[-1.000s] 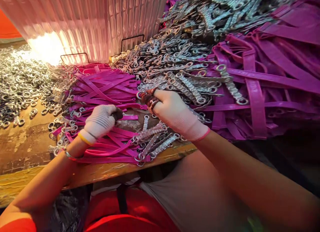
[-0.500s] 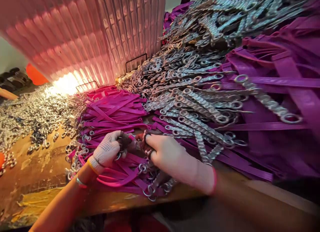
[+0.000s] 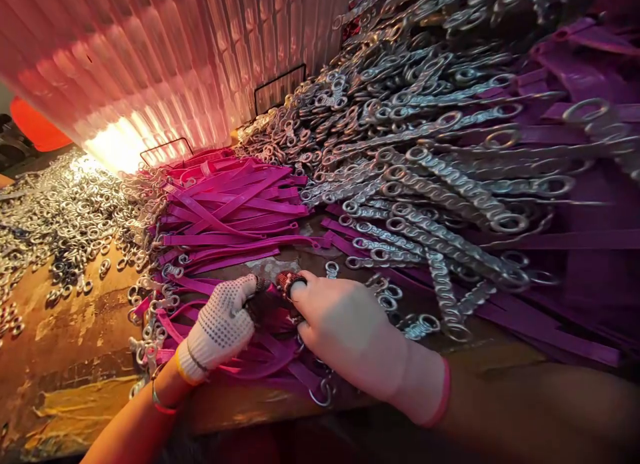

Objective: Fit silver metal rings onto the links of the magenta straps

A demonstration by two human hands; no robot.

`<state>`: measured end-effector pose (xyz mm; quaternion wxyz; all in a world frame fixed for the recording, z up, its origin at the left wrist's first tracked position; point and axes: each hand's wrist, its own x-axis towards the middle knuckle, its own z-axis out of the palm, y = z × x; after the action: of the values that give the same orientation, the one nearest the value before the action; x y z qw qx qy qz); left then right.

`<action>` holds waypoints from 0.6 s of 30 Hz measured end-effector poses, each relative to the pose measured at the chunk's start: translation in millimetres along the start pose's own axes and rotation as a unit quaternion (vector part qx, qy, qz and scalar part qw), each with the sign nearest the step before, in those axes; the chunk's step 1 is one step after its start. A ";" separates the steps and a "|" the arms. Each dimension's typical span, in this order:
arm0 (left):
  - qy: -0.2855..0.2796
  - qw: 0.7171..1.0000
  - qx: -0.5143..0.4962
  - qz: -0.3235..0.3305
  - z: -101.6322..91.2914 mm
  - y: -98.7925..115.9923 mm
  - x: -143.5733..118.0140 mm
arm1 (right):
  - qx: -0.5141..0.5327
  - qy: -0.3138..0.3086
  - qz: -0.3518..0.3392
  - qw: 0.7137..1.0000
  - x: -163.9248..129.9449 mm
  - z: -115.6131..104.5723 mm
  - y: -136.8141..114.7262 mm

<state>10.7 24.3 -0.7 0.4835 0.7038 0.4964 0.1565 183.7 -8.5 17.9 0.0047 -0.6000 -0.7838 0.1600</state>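
Note:
My left hand (image 3: pixel 227 317) wears a white glove with dark dots and dark fingertips. Its fingers are closed in a pinch, with a small bit of a magenta strap showing at the tips. Close against it, my right hand (image 3: pixel 345 327) in a plain pale glove with a pink cuff is also closed. What its dark-tipped fingers grip is hidden. Below both hands lie loose magenta straps (image 3: pixel 265 364), and a metal ring (image 3: pixel 323 392) lies near the table edge. Several twisted metal link strips (image 3: pixel 435 271) are to the right of my right hand.
A pile of magenta straps (image 3: pixel 230 214) lies beyond my hands. Small metal links (image 3: pixel 85 217) are heaped at left on the worn wooden table (image 3: pixel 95 337). A translucent ribbed panel (image 3: pixel 165 57) stands behind, with a bright light at its base. More metal strips (image 3: pixel 360 111) are heaped at right.
My hands stay close together, and the pink piece between them shows less. My right hand looks larger and lower. The whole view has shifted, with the heap on the right looking nearer.

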 end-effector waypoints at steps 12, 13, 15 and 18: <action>-0.066 0.987 -0.126 -0.077 7.5 -10.6 -0.9 | 0.022 -0.100 0.035 0.994 9.3 -3.4 5.3; -0.064 0.988 -0.118 -0.073 8.0 -10.6 -1.3 | 0.013 -0.097 0.030 0.995 8.8 -1.1 5.8; -0.055 0.992 -0.097 -0.062 9.5 -11.2 -1.8 | 0.000 -0.087 -0.008 0.996 6.5 4.4 7.1; -0.053 0.997 -0.046 -0.044 12.4 -13.3 -1.4 | -0.015 -0.068 -0.061 0.996 1.4 12.2 9.2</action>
<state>11.5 17.1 -17.5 0.5471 0.6659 0.4927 0.1205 189.6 -8.0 3.7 -0.0477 -0.5390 -0.8197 0.1879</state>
